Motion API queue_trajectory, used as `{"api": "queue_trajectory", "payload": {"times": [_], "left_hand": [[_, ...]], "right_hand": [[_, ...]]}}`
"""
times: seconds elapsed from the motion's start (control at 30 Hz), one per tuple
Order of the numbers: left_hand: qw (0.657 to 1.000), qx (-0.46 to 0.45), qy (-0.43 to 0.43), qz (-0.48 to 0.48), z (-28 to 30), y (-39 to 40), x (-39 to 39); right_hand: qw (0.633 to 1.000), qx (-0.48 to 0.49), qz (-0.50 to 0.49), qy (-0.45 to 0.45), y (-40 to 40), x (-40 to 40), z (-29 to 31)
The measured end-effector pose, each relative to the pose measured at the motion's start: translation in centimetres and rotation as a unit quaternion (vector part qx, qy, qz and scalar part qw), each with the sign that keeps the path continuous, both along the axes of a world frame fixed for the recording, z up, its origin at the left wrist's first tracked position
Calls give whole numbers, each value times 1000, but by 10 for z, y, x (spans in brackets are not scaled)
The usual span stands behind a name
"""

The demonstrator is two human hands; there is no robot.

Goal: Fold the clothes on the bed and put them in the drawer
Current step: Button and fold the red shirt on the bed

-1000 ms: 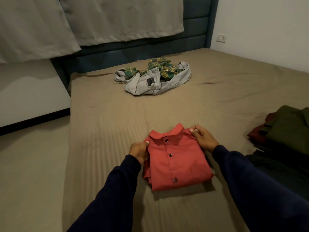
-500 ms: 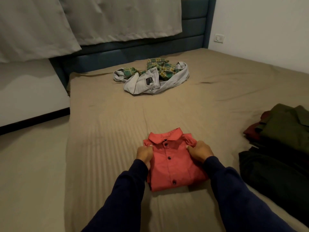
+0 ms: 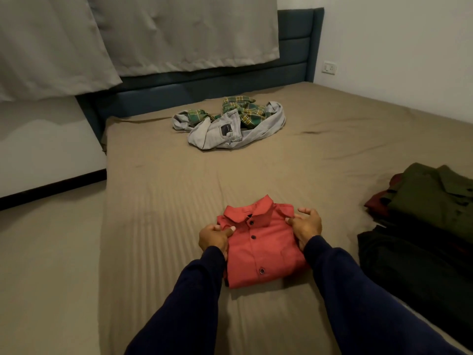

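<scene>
left hand (image 3: 214, 237): grips the left edge of the red shirt (image 3: 261, 245), thumb on top near the collar, fingers curled around the side
red shirt: folded, lies flat on the bed (image 3: 158, 226), buttons up, right in front of the person
right hand (image 3: 305, 224): thumb pinches the shirt's right shoulder, other fingers loosely spread above it
what changed: a second ago both hands sat up by the collar, now they've slid down onto the sides, so I'd say folding is done and it's about to get picked up
jeans pile (image 3: 230, 124): grey jeans and a green plaid shirt, crumpled, near the headboard, not folded yet
folded stack (image 3: 432, 201): olive shirt on top, at the bed's right side
drawer: not in view
</scene>
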State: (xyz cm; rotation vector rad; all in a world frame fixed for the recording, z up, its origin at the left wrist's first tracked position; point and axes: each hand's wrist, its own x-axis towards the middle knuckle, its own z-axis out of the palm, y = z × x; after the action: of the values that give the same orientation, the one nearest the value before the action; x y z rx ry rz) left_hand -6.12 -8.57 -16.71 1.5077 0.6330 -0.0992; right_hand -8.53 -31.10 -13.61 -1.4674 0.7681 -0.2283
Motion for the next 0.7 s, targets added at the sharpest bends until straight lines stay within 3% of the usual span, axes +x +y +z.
{"api": "queue_trajectory", "payload": {"times": [0.07, 0.2, 0.33, 0.47, 0.53, 0.6, 0.7], "left_hand": [[1000, -14, 1, -9, -2, 2, -1], [989, -74, 93, -93, 21, 5, -8], [960, -50, 178, -211, 36, 9, -19], [985, -47, 79, -149, 18, -1, -25], [992, 66, 11, -110, -3, -4, -31], [977, 192, -30, -92, -14, -8, -42], [975, 214, -45, -39, -6, -13, -56]], "right_hand": [[996, -82, 19, 12, 1, -4, -5], [965, -198, 105, 134, -5, -13, 3], [927, -211, 224, 215, -15, -17, 9], [941, -171, 265, 123, -15, -26, 1], [940, -244, 225, 73, -14, -33, -12], [932, -312, 178, 53, -10, -38, -24], [920, -365, 126, 59, -3, -49, -30]]}}
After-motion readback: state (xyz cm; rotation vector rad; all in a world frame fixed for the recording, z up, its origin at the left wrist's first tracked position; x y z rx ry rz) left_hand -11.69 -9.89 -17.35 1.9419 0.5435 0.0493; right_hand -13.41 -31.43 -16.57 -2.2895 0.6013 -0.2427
